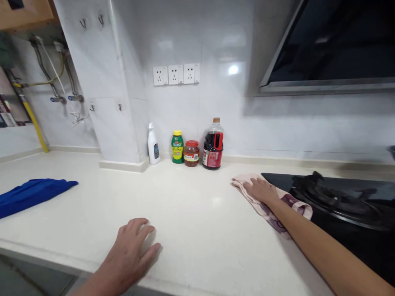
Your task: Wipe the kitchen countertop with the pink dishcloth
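My right hand (262, 190) presses down on a pale pink cleaning cloth (247, 193) with purple patterns, its fingers bent over the fabric. The cloth is spread on the white countertop (197, 213) and reaches the left edge of the black gas stove (277, 178). My left hand (131, 246) is near the counter's front edge, fingers apart and holding nothing. Whether its fingertips touch the surface, I cannot tell.
Along the wall stand a white spray bottle (153, 146), a green bottle with a yellow cap (177, 148), a red-lidded jar (191, 154) and a large dark sauce bottle (212, 148). A blue cloth (33, 193) lies left. Above the stove hangs a range hood (333, 45).
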Tool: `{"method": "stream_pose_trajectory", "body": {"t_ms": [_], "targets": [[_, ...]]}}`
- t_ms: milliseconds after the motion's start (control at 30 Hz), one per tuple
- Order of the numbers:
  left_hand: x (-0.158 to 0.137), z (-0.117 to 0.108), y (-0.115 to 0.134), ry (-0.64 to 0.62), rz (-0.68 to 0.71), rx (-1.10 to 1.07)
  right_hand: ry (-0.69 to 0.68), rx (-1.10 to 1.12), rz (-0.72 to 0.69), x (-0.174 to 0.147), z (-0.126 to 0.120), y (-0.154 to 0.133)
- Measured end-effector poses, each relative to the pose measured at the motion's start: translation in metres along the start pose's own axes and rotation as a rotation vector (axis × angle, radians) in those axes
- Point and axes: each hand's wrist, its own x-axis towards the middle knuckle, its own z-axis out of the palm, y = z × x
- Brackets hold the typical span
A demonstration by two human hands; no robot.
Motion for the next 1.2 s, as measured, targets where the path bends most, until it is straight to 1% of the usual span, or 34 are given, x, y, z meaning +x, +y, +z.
{"method": "stream_pose_trajectory", "body": {"t_ms": [100, 167, 233, 300, 367, 467, 567, 633, 700, 800, 867, 933, 1000, 1067, 1100, 1133, 1200], "targets": [[-0.001, 0.003, -0.002, 0.031, 0.030, -0.016, -0.043, 0.015, 0.022, 0.024, 0.007, -0.045], [-0.003, 0.005, -0.003, 0.040, 0.022, -0.028, -0.067, 0.034, -0.013, 0.032, 0.011, -0.082], [-0.003, 0.007, -0.005, 0.039, 0.012, -0.042, -0.093, 0.055, -0.073, 0.033, 0.013, -0.121], [-0.004, 0.008, -0.006, 0.036, 0.009, -0.054, -0.122, 0.078, -0.147, 0.025, 0.012, -0.158], [-0.004, 0.008, -0.006, 0.052, 0.012, -0.062, -0.155, 0.105, -0.245, 0.008, 0.008, -0.191], [-0.006, 0.007, -0.007, 0.115, 0.009, -0.062, -0.210, 0.149, -0.430, -0.032, -0.003, -0.228], [-0.008, 0.006, -0.008, 0.160, -0.031, -0.054, -0.257, 0.181, -0.594, -0.082, -0.020, -0.248], [-0.009, 0.005, -0.009, 0.174, -0.072, -0.047, -0.278, 0.234, -0.687, -0.118, -0.031, -0.248], [-0.009, 0.004, -0.010, 0.187, -0.107, -0.040, -0.282, 0.321, -0.757, -0.152, -0.040, -0.237], [-0.009, 0.003, -0.009, 0.193, -0.101, -0.038, -0.261, 0.425, -0.819, -0.196, -0.047, -0.199], [-0.009, 0.002, -0.007, 0.195, -0.065, -0.032, -0.226, 0.444, -0.800, -0.217, -0.047, -0.163], [-0.012, 0.000, -0.010, 0.204, -0.018, -0.012, -0.173, 0.407, -0.708, -0.230, -0.045, -0.120], [-0.016, -0.004, -0.022, 0.203, 0.049, 0.024, -0.132, 0.315, -0.578, -0.233, -0.042, -0.072], [-0.022, -0.010, -0.045, 0.185, 0.106, 0.074, -0.119, 0.213, -0.466, -0.225, -0.037, -0.023], [-0.026, -0.014, -0.060, 0.172, 0.109, 0.101, -0.117, 0.170, -0.420, -0.218, -0.035, 0.000], [-0.029, -0.018, -0.077, 0.157, 0.081, 0.127, -0.117, 0.132, -0.379, -0.207, -0.032, 0.020], [-0.035, -0.026, -0.110, 0.121, -0.061, 0.167, -0.107, 0.058, -0.288, -0.180, -0.027, 0.050]]}}
